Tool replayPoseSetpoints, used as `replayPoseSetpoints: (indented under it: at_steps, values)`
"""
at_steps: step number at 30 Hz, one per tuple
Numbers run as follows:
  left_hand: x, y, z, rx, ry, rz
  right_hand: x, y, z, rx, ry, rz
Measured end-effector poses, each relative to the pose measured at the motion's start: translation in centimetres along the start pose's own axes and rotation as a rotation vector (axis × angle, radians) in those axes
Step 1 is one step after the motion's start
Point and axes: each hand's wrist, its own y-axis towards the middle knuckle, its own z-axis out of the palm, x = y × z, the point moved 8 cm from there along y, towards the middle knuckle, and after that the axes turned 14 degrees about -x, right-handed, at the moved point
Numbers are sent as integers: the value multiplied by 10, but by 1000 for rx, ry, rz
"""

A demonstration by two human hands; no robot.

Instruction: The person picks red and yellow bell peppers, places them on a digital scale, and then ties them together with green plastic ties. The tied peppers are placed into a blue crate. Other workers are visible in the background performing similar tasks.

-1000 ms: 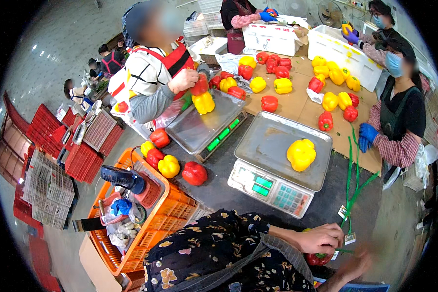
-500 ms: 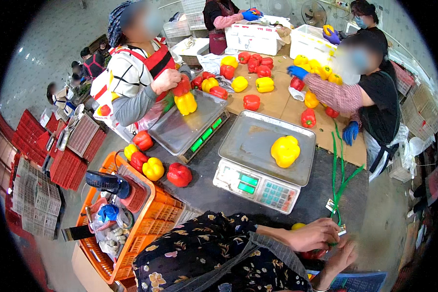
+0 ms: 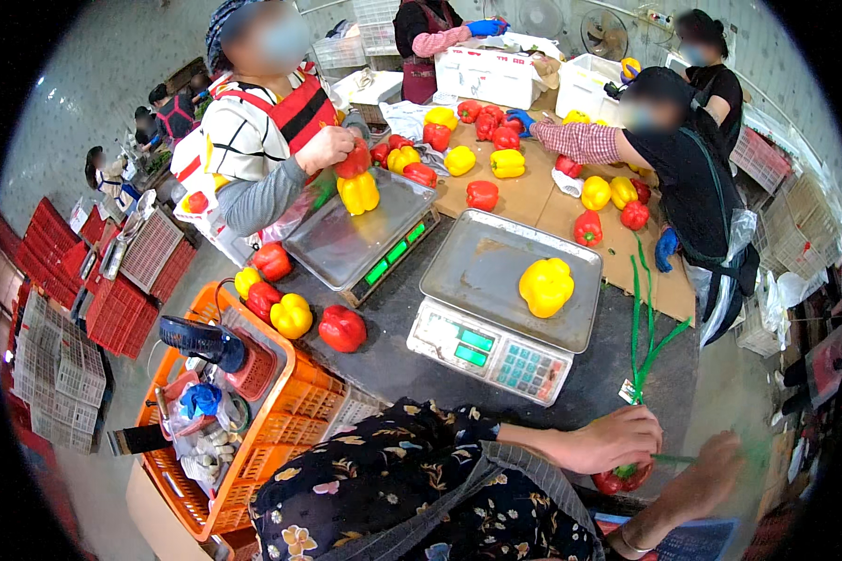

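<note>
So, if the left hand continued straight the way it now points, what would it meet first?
Probably the right hand, though the green strip between the two hands may come first; depth is unclear.

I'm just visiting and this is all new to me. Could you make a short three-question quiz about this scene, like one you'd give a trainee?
1. Multiple choice: what colour is the single pepper on the near scale?
A) Red
B) Yellow
C) Green

2. True or false: in the picture, the orange crate stands to the right of the near scale.

3. Short answer: which of the camera wearer's own hands hides part of the red pepper beside them?

Key:
1. B, yellow.
2. False; the crate is to the left of the scale.
3. The left hand.
</note>
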Motion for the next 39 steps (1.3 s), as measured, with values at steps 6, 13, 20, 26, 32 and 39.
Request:
replayPoseSetpoints:
  at_steps: [6,13,20,26,32,39]
  values:
    - [-6,3,20,81,-34,-20,-7,-1,29,130,1016,583]
    - [27,10,8,87,-239,-284,30,7,40,145,302,124]
    - [120,53,-53,-686,-716,-806,38,-29,5,488,-185,376]
    - [124,64,-10,-725,-899,-901,-44,-129,12,529,562,913]
    - [97,22,46,-458,-992,-979,-88,-87,-19,-295,1034,800]
    - [99,48,81,212,-1204,-1042,-71,-93,-100,-422,719,612]
